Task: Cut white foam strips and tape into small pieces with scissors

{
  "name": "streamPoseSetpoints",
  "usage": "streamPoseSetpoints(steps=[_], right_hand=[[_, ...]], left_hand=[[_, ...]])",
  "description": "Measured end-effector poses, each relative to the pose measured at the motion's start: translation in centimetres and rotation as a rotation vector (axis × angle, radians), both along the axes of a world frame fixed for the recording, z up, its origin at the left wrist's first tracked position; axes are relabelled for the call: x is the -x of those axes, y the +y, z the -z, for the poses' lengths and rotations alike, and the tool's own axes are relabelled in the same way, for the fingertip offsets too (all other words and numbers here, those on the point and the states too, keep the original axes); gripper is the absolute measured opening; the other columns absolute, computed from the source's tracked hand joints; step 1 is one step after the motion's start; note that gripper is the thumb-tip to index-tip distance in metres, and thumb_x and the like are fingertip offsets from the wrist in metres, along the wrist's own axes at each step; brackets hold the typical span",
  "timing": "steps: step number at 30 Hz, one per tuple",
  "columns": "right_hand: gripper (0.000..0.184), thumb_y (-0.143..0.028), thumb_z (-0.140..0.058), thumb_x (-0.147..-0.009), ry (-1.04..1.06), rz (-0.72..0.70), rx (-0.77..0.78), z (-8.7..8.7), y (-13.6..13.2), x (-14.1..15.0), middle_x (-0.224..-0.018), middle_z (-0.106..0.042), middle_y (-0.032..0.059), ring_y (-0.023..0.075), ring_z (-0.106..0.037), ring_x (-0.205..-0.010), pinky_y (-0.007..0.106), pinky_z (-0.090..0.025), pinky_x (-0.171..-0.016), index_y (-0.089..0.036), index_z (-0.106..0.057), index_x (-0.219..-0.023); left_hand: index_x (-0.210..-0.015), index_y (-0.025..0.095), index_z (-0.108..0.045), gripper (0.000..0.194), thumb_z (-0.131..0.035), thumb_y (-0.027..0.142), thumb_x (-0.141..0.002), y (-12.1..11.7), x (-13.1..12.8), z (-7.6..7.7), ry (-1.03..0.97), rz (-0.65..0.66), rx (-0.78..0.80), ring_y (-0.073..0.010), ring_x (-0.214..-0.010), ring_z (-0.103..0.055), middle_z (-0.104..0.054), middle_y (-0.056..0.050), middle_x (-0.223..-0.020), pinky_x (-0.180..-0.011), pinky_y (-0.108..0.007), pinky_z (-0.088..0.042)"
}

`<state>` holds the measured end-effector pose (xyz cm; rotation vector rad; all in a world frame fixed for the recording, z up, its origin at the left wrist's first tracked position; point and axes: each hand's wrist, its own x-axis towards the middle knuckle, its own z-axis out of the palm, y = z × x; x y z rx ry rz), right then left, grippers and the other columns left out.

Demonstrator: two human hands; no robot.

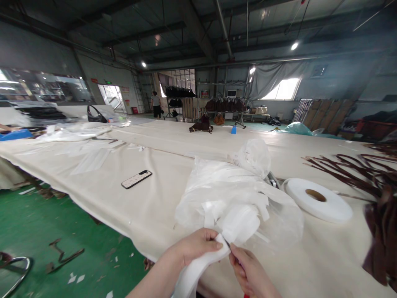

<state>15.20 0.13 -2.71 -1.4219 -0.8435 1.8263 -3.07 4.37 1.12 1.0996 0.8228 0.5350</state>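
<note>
My left hand (200, 247) pinches a white strip (194, 271) between thumb and fingers near its end. The strip's lower part hangs down toward my body. Close beside it, my right hand (252, 269) is closed around what looks like a pair of scissors (238, 262), mostly hidden by the fingers. A thin dark tip touches or nearly touches the strip's edge, and a bit of red shows below the palm. Just beyond both hands lies a clear plastic bag (214, 176) with several cut white pieces (240, 223) on or in it.
A white roll of strip (335, 205) lies right of the bag. Brown straps (347, 165) hang over the table's right side. A phone (136, 179) rests left of the bag on the cream-covered table (161, 198). Far back stands a person (156, 105) near racks of bags.
</note>
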Motion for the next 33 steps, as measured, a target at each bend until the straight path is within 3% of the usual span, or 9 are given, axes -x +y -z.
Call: streamPoseSetpoints(steps=[10,14,18,22,28,30,33], right_hand=[[0.052,-0.068,-0.061,-0.069,-0.099,0.074,-0.045,0.6,1.0,1.1,-0.032,-0.019,-0.0134,0.0028,-0.011,-0.028,0.022,-0.003,-0.032,-0.023,-0.04,-0.054],[0.052,-0.068,-0.063,-0.068,0.016,0.213,-0.039,-0.7,1.8,0.5,-0.036,-0.02,-0.014,0.0022,-0.012,-0.029,0.019,-0.004,-0.032,-0.022,-0.04,-0.057],[0.046,-0.063,-0.059,-0.076,0.108,0.348,0.043,-2.4,2.6,-1.8,-0.042,-0.022,-0.014,0.0013,-0.012,-0.031,0.017,-0.006,-0.033,-0.021,-0.045,-0.064],[0.048,-0.065,-0.061,-0.072,0.026,0.231,0.006,-2.3,1.7,-2.9,-0.042,-0.024,-0.0137,0.0013,-0.012,-0.031,0.017,-0.005,-0.032,-0.021,-0.046,-0.063],[0.055,-0.077,-0.053,-0.067,-0.034,-0.046,0.011,-0.5,-0.9,-1.1,-0.038,-0.024,-0.0128,0.004,-0.011,-0.029,0.022,-0.004,-0.031,-0.024,-0.043,-0.061],[0.052,-0.073,-0.051,-0.071,-0.145,-0.021,-0.143,-0.5,-1.0,-1.0,-0.04,-0.026,-0.0107,0.006,-0.018,-0.033,0.023,-0.012,-0.032,-0.024,-0.041,-0.059],[0.03,-0.049,-0.061,-0.077,-0.491,0.038,-0.57,-1.3,-0.5,-1.2,-0.051,-0.046,-0.0045,0.0111,-0.043,-0.048,0.024,-0.035,-0.047,-0.022,-0.053,-0.066]], left_hand=[[-0.08,0.013,-0.068,0.037,-0.074,0.048,-0.07,0.3,-0.4,0.7,0.118,0.027,-0.171,-0.0128,-0.068,-0.046,-0.058,0.0,-0.072,-0.066,-0.024,-0.034],[-0.083,0.013,-0.068,0.04,-0.07,0.052,-0.073,0.3,-0.1,0.5,0.121,0.03,-0.24,-0.0121,-0.068,-0.044,-0.055,0.001,-0.072,-0.066,-0.024,-0.033],[-0.093,0.014,-0.065,0.043,-0.066,0.054,-0.079,-0.2,0.6,0.4,0.091,0.037,-0.249,-0.0126,-0.072,-0.046,-0.057,-0.001,-0.08,-0.066,-0.023,-0.033],[-0.095,0.014,-0.062,0.043,-0.064,0.054,-0.08,-0.6,1.1,0.3,0.079,0.007,-0.234,-0.0123,-0.073,-0.046,-0.056,0.0,-0.081,-0.066,-0.022,-0.032],[-0.094,0.014,-0.065,0.043,-0.063,0.055,-0.081,-0.7,1.1,0.3,0.108,-0.005,-0.263,-0.0129,-0.072,-0.046,-0.057,0.0,-0.078,-0.066,-0.022,-0.032],[-0.093,0.013,-0.066,0.044,-0.064,0.056,-0.08,-0.6,1.1,0.2,0.126,-0.002,-0.257,-0.0132,-0.071,-0.047,-0.058,0.0,-0.077,-0.066,-0.022,-0.032],[-0.095,0.013,-0.068,0.043,-0.065,0.053,-0.08,-0.6,1.1,0.0,0.107,0.025,-0.272,-0.015,-0.077,-0.05,-0.061,-0.002,-0.083,-0.073,-0.023,-0.036]])
